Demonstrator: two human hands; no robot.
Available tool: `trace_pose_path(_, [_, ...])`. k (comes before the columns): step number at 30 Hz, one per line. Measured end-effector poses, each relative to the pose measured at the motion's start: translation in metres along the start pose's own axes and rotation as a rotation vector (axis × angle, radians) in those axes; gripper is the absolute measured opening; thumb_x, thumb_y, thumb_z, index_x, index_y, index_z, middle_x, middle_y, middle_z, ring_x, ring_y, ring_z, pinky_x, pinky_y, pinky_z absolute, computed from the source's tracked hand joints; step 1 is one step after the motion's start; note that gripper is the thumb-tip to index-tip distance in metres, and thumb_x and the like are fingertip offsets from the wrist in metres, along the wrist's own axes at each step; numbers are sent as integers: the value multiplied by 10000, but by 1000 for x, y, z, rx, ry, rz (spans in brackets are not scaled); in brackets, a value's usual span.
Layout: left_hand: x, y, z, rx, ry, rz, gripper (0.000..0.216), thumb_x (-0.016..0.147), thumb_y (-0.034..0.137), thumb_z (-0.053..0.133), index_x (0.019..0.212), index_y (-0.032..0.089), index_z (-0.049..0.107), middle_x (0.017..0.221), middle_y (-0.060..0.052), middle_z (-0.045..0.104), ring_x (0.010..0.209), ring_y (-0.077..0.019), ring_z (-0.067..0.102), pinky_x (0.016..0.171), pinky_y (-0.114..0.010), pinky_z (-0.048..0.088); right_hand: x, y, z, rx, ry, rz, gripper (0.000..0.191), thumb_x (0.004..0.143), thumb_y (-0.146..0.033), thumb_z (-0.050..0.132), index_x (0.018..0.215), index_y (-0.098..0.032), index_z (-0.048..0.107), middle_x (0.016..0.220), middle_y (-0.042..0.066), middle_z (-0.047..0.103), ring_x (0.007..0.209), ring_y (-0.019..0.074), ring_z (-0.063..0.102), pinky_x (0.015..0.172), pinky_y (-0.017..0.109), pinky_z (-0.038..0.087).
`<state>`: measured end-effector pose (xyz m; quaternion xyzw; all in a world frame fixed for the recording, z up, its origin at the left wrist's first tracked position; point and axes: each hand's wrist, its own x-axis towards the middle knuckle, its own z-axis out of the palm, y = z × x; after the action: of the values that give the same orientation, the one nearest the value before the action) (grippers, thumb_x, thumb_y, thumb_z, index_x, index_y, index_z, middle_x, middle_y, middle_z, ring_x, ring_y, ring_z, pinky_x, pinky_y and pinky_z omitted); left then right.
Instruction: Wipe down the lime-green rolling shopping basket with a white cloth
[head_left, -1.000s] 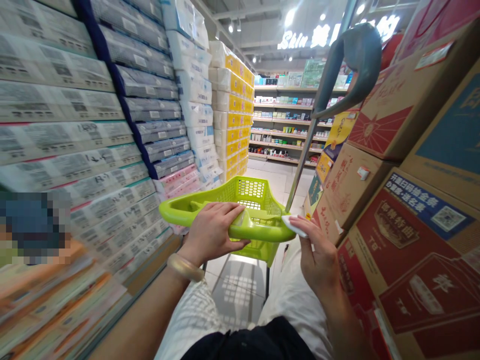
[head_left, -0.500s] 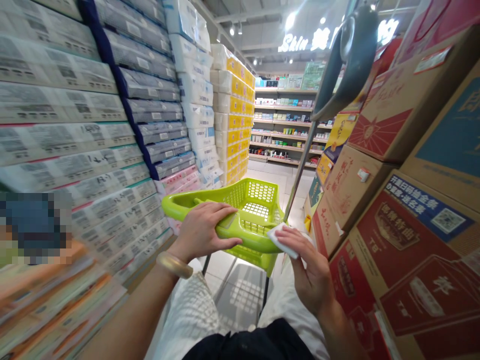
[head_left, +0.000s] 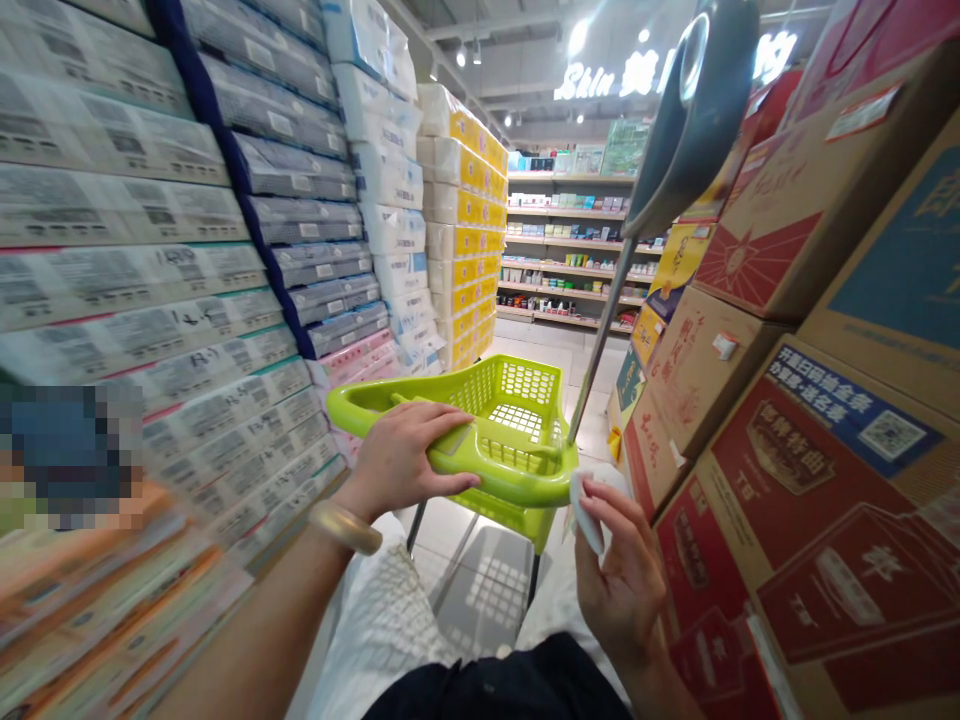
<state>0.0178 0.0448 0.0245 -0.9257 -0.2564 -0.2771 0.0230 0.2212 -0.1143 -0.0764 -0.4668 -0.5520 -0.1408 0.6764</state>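
A lime green shopping basket (head_left: 517, 470) stands on a thin metal frame in front of me. My left hand (head_left: 405, 455) grips its near rim, fingers over the top and thumb underneath; a pale bangle sits on that wrist. My right hand (head_left: 619, 565) pinches a folded white wipe (head_left: 583, 508) against the rim's right corner. A grey pole with a curved grey handle (head_left: 694, 110) rises from the basket's right side.
Wrapped packs of tissue paper (head_left: 225, 270) are stacked high on the left. Red and brown cardboard cartons (head_left: 810, 400) are piled close on the right. A narrow tiled aisle (head_left: 555, 360) runs ahead to shelves of goods (head_left: 570, 250).
My right hand with the white wipe has slid down from the top of the rim's right corner to its outer side. The left hand has kept its grip.
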Motion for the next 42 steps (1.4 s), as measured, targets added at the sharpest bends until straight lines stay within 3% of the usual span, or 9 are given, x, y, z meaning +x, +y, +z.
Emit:
trace_pose_path(4, [-1, 1, 1, -1, 13, 0, 621, 673, 618, 719, 1162, 238, 669, 1152, -79, 705, 1046, -296, 641, 960, -466, 463, -3, 1, 6, 13, 95, 91, 236, 862, -104, 585, 1073, -209, 603, 1078, 104, 588, 1055, 238, 611, 865, 436, 569])
trace_pose_path(9, [0, 1, 2, 4, 20, 5, 625, 675, 630, 711, 1168, 248, 667, 1157, -75, 703, 1047, -297, 641, 943, -459, 471, -4, -1, 7, -38, -6, -87, 292, 804, -43, 595, 1038, -218, 607, 1019, 71, 572, 975, 217, 608, 841, 408, 563])
trace_pose_path(14, [-1, 1, 3, 6, 25, 15, 642, 683, 647, 699, 1175, 237, 668, 1158, -78, 704, 1053, -295, 641, 967, -464, 458, -4, 3, 8, -77, 67, 8, 230, 819, -72, 581, 998, -215, 557, 999, 71, 558, 972, 221, 588, 799, 402, 550])
trace_pose_path(19, [-2, 1, 4, 3, 36, 16, 642, 694, 655, 685, 1188, 246, 665, 1171, -76, 698, 1056, -292, 636, 983, -468, 448, -6, 1, 10, -97, -25, -113, 235, 803, -73, 579, 980, -228, 579, 973, 59, 557, 914, 214, 590, 761, 399, 552])
trace_pose_path(25, [-2, 2, 3, 4, 22, 18, 638, 686, 639, 703, 1186, 245, 667, 1158, -75, 704, 1056, -296, 637, 960, -466, 460, -5, 5, 11, -51, 84, 51, 192, 834, -107, 555, 994, -214, 552, 988, 69, 553, 960, 219, 588, 785, 386, 548])
trace_pose_path(30, [-3, 0, 4, 6, 43, 25, 637, 695, 654, 685, 1187, 248, 663, 1178, -69, 696, 1064, -293, 634, 981, -460, 444, 0, -1, 10, -93, -32, -166, 267, 790, -69, 596, 1000, -233, 607, 958, 58, 582, 884, 212, 608, 744, 375, 555])
trace_pose_path(36, [-1, 2, 1, 22, 17, 25, 628, 701, 641, 690, 1181, 237, 667, 1169, -78, 702, 1045, -296, 643, 962, -460, 455, 10, 5, 9, -74, 93, 44, 194, 848, -121, 559, 1017, -209, 596, 952, 63, 561, 908, 215, 599, 740, 367, 548])
trace_pose_path(42, [-2, 3, -1, 19, 26, 35, 621, 693, 627, 704, 1178, 239, 667, 1158, -76, 705, 1037, -295, 645, 943, -455, 467, 28, -8, 7, -109, -108, -177, 333, 838, -64, 540, 1108, -229, 643, 1050, 90, 631, 1027, 245, 608, 893, 442, 522])
